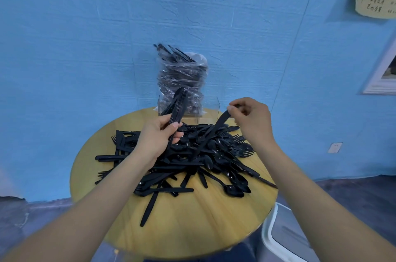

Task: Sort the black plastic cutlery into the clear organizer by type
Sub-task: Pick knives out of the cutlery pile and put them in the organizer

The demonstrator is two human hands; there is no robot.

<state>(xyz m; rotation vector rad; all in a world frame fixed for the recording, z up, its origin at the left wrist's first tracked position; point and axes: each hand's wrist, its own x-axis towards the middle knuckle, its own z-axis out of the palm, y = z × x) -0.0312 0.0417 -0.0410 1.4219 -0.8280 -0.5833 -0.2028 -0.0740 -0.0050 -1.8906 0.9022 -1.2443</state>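
Bare tabletop [192,223] lies nearest, before the heap of black cutlery [203,158] beneath both sets of fingers. Left hand [157,136] grips an upright bundle of pieces [179,107], type indistinct; right hand [250,118] pinches one piece [216,126] by its end. Beyond the fingertips, the clear organizer [211,109] is partly hidden before a wrapped cutlery bag [182,77].
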